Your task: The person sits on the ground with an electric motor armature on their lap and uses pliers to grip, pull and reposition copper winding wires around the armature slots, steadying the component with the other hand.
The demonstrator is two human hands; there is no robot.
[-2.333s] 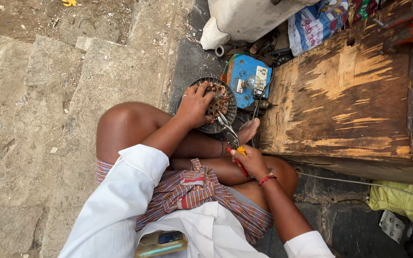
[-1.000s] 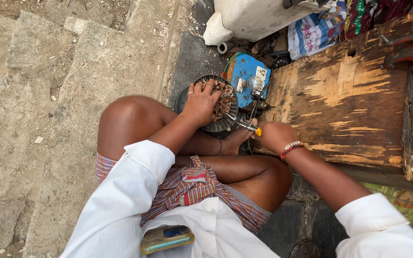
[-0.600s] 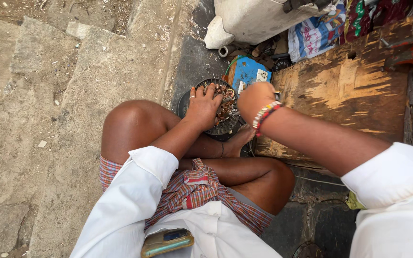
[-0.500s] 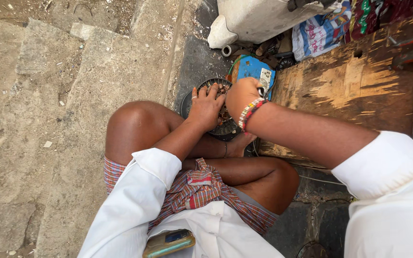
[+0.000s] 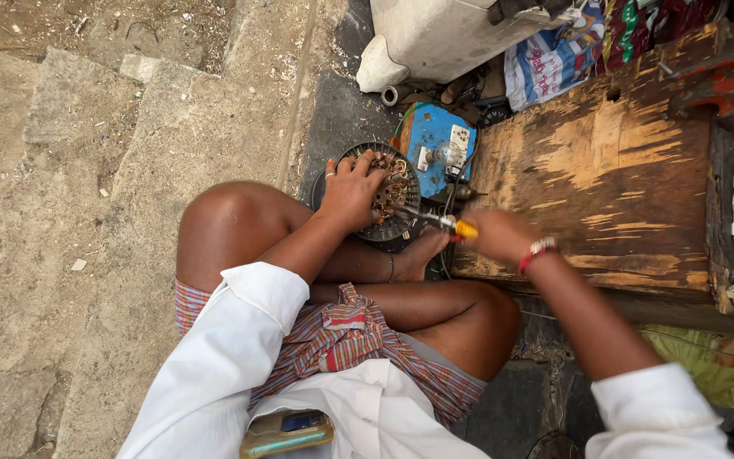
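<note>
Wooden bench [image 5: 605, 170] and blue board [image 5: 431, 140] flank the wound motor core [image 5: 384, 200].

White long-sleeved shirt [image 5: 214, 374], striped checked wrap [image 5: 341, 331] in red and grey, beaded bracelet [image 5: 539, 249] on right wrist, bare legs

Rough stone paving [image 5: 87, 212] carries a round wound motor stator [image 5: 388, 204], a blue switchboard [image 5: 435, 144] and a worn wooden box [image 5: 605, 170].
</note>
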